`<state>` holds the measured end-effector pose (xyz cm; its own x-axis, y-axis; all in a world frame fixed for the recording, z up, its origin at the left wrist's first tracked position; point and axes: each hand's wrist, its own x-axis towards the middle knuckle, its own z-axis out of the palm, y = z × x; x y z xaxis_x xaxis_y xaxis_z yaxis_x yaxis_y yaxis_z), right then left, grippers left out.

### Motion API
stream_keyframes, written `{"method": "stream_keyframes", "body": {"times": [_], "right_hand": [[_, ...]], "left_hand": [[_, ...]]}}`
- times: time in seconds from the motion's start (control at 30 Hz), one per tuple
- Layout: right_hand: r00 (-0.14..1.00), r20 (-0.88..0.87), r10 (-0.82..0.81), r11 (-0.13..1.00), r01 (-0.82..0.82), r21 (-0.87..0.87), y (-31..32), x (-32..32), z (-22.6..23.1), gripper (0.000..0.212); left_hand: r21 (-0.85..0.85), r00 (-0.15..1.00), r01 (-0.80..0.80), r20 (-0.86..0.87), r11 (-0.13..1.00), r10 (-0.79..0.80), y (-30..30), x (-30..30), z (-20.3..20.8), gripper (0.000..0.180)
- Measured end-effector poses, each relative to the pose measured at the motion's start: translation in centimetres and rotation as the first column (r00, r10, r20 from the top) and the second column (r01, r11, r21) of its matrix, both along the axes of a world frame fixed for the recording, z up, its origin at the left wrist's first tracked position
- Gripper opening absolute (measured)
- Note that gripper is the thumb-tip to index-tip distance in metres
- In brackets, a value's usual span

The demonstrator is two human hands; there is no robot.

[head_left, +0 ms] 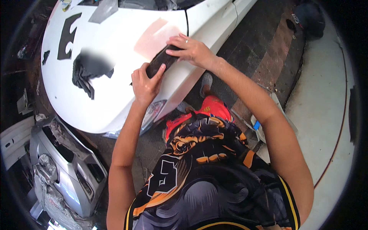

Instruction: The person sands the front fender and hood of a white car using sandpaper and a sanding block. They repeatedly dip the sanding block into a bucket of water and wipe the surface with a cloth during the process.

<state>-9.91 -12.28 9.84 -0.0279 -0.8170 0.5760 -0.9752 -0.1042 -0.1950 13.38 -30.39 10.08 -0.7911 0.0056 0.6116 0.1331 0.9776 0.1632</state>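
A long black block [163,62], shaped like a sanding block, lies slantwise over the white car body panel [115,96]. Its lower left end is gripped by my left hand [146,85], with the thumb along the near side. My right hand [193,51], wearing a ring, grips the upper right end between thumb and fingers. Just beyond the block, a pale pinkish patch [151,36] marks the white paint. The block's underside is hidden, so I cannot tell how firmly it touches the panel.
A dark crumpled cloth or glove [86,73] and a black cut-out piece [69,36] lie on the panel's left. A grey bumper [71,165] stands at the lower left. Another pale car panel [326,96] borders the right. A dark cap [309,19] sits at the far right.
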Motion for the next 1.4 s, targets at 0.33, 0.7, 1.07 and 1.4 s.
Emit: {"method": "stream_keyframes", "body": {"times": [0.33, 0.7, 1.07, 1.4], "right_hand": [[0.997, 0.023, 0.068, 0.962, -0.072, 0.263, -3.0, -6.9, 7.3, 0.059], [1.000, 0.017, -0.014, 0.998, 0.012, 0.069, -1.5, 0.7, 0.6, 0.059], [0.998, -0.033, -0.052, 0.988, 0.056, 0.143, -1.3, -0.5, 2.4, 0.056], [0.998, 0.034, -0.052, 0.993, 0.048, 0.107, -0.6, 0.1, 1.4, 0.056]], "left_hand": [[-0.074, 0.989, -0.135, -0.066, 0.988, 0.130, -0.2, -6.6, 2.7, 0.048], [-0.042, 0.998, -0.052, -0.049, 0.998, 0.050, -1.3, 0.1, 0.3, 0.053], [-0.028, 0.998, -0.047, -0.037, 0.999, 0.046, -1.4, -1.3, 0.8, 0.051], [0.031, 0.999, -0.034, -0.014, 0.999, 0.035, -1.0, -1.2, 0.5, 0.053]]}}
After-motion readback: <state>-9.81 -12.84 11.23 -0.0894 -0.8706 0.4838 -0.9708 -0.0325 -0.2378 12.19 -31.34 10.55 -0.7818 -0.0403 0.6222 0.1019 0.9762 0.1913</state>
